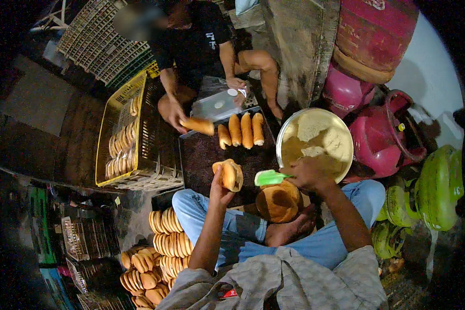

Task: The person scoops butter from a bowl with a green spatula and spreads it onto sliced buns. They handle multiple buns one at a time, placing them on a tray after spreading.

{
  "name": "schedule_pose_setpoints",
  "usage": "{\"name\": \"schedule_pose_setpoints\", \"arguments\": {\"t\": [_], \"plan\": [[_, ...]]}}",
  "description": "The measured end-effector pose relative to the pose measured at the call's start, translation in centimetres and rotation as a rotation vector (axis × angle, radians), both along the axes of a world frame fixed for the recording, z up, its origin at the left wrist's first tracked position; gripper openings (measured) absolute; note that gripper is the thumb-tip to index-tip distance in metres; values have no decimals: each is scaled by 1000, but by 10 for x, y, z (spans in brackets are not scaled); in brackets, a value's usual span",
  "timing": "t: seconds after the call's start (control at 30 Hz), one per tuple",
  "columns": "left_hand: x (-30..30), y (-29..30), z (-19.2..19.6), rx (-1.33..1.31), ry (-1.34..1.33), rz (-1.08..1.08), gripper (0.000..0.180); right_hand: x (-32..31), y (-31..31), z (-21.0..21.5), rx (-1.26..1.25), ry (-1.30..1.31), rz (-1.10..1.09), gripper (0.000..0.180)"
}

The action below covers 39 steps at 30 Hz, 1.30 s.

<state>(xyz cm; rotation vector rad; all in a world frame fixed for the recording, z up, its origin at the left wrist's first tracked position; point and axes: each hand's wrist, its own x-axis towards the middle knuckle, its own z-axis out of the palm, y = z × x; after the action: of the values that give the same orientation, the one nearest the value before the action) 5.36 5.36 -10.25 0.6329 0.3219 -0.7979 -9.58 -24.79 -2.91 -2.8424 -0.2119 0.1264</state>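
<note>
My left hand (pixel 223 187) grips a golden-brown bun (pixel 232 175), raised in front of my knees. A spatula with a bright green blade (pixel 270 177) is in my right hand (pixel 311 173); pale filling coats its edge. That hand is over the near rim of a large round metal basin (pixel 350 150) holding pale cream-coloured filling (pixel 337 142). Below the spatula is a round brown item (pixel 277 202), partly shadowed; I cannot tell if it is bread or a bowl. Several long rolls (pixel 247 130) lie side by side on the dark tray (pixel 204 157) ahead.
Across from me, a seated person holds a roll (pixel 198 126) beside clear plastic bags (pixel 219 103). A yellow crate (pixel 101 155) with packed bread stands left. Stacked buns (pixel 170 243) sit by my left leg. Pink gas cylinders (pixel 380 132) and green ones (pixel 439 188) stand right.
</note>
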Motion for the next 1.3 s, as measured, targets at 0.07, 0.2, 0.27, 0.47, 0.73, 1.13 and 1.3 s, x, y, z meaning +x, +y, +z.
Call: {"name": "schedule_pose_setpoints", "arguments": {"t": [0.07,0.2,0.27,0.47,0.73,1.13,1.3], "plan": [[6,11,-1,26,-28,12,39,-4,-19,9,163,-90,-91,35],[31,19,-14,428,-596,6,50,-4,-42,21,271,-247,-214,28],[38,14,-29,719,-780,-138,54,-3,-47,23,234,-195,-240,27],[18,-27,-67,2101,-1993,-736,36,-3,-61,12,298,-81,-191,33],[189,13,-57,1283,-810,-1877,43,-18,-86,28,269,-74,-412,27],[-8,-66,5,1399,-1943,-403,79,-9,-79,-76,-190,350,-307,28],[-140,-80,16,1349,-1714,-908,89,3,-76,-137,-188,517,-192,21]]}}
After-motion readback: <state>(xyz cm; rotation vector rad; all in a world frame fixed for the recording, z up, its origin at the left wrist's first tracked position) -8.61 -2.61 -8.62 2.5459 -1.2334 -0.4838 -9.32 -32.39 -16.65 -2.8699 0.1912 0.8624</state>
